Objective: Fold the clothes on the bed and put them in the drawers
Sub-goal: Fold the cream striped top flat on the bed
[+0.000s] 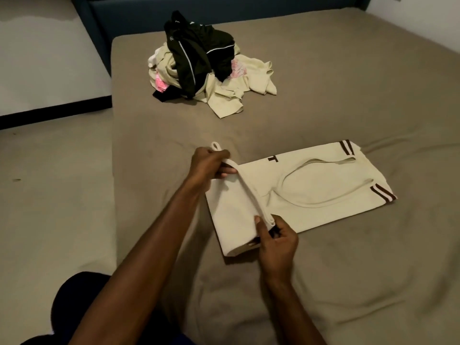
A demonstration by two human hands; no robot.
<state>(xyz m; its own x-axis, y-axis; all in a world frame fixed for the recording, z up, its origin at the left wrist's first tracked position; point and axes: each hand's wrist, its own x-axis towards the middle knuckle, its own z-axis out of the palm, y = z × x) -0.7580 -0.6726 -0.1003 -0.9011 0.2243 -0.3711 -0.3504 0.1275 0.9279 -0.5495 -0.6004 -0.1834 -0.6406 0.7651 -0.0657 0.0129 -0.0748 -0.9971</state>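
Cream cotton is being doubled over on a taupe bed [323,282] as a person is working through a load of laundry. At the left edge of the frame, pale floor [49,195] is running alongside the mattress. Moving right, at upper centre, a heap of unfolded clothes [206,68] is waiting, a dark jacket [196,48] with light piping lying on top of cream and pink pieces, well apart from the hands.

At centre frame, the left hand [207,165] is gripping the far end of the raised fold, fingers curled round the cloth with a small loop poking up above the knuckles. Just below and right of centre, the right hand [276,239] is pinching the near end of that same edge between thumb and bent fingers. Both hands are closed on the cream shirt [311,192].

The shirt is lying flat across the middle of the frame, its long axis running from the hands towards the right, where brown-striped cuffs are showing. The rest of the garment is lying to the right of both hands, so the lifted edge would seem bound that way, over the collar. The right hand is nearer the camera. No drawers are in sight.
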